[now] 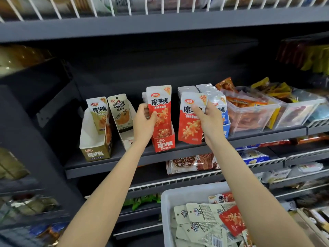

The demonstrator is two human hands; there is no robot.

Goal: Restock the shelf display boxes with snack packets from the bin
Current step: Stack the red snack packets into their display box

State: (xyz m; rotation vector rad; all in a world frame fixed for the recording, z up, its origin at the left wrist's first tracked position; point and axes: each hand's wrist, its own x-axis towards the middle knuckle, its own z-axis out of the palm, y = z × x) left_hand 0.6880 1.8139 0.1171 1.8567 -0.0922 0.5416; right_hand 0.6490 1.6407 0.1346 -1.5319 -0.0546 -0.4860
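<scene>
A red display box stands on the dark shelf. My left hand grips a red snack packet that stands in this box. To the right, my right hand holds another red packet upright in front of a blue display box full of packets. Further left are an olive display box with one olive packet and a white box with one beige packet. The white bin at the bottom holds several loose packets.
Clear plastic tubs with orange and yellow snacks sit on the shelf to the right. A wafer biscuit pack lies on the shelf below. A wire rack runs overhead. Dark shelving stands at the left.
</scene>
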